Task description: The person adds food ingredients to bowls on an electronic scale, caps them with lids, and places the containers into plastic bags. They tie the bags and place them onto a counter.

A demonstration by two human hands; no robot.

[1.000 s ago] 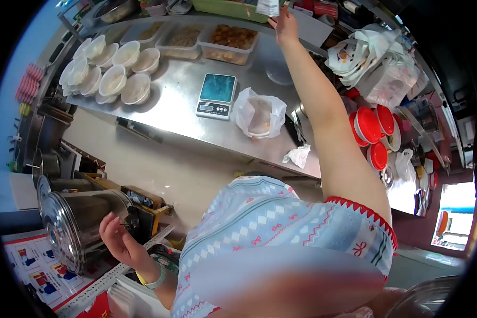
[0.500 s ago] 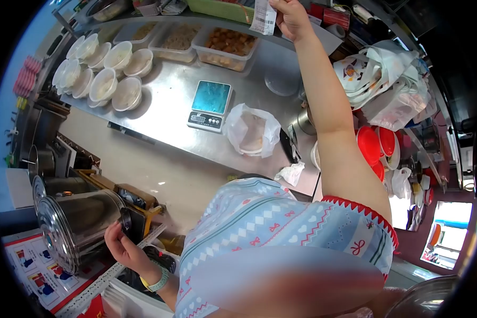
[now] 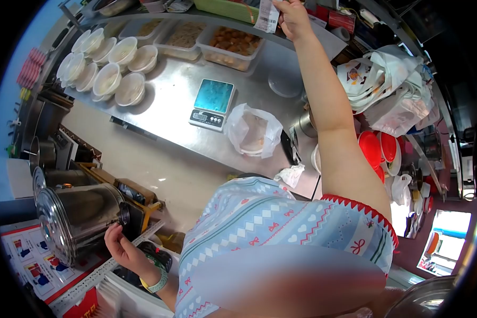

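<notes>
High at the top edge, my right hand [image 3: 296, 20] pinches a printed paper receipt [image 3: 267, 17] with a barcode, in front of the shelf. My left hand [image 3: 125, 247] hangs at lower left, fingers loosely curled and apart, holding nothing. It is close to a large lidded steel pot [image 3: 87, 217]. Below the raised arm, a digital scale [image 3: 214, 98] with a blue-green top stands on the steel counter [image 3: 169, 114]. Right of the scale, a tub lined with a white plastic bag [image 3: 253, 131] sits near the counter's front edge.
Several lidded white bowls [image 3: 107, 79] are grouped at the counter's left. Clear food tubs [image 3: 230, 45] line the back under a shelf with a green basket [image 3: 228, 9]. Plastic bags [image 3: 389, 87] hang at right above red lids [image 3: 370, 149]. A crumpled tissue [image 3: 290, 175] lies at the front edge.
The view has shifted slightly, so the counter's things appear a little further right. My right hand still holds the receipt up, and my left hand stays by the pot.
</notes>
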